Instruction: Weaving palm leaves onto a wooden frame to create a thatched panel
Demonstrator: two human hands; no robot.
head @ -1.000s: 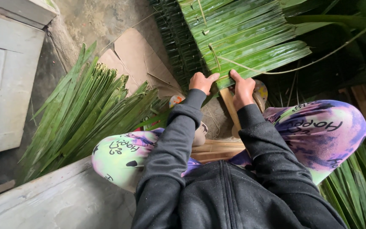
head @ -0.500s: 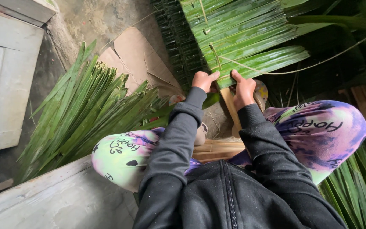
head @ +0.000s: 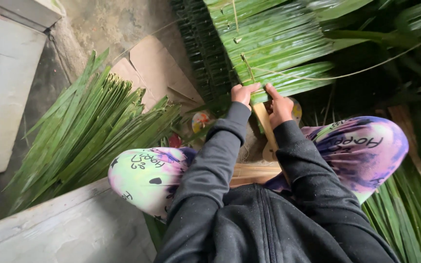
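Both hands pinch the leaf mat (head: 274, 53) edge; left hand (head: 243, 93) beside right hand (head: 279, 103); loose leaves (head: 93, 131) left of mat.

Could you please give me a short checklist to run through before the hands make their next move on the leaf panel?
1. Left hand on the edge of the leaf panel: ok, fingers curl over it.
2. Right hand beside it on the same edge: ok.
3. Wooden stick lies under the panel between the hands: ok.
4. Thin cord free of tangles: cannot tell, it runs off to the right.
5. Loose leaf pile within reach: ok, it lies by the left knee.
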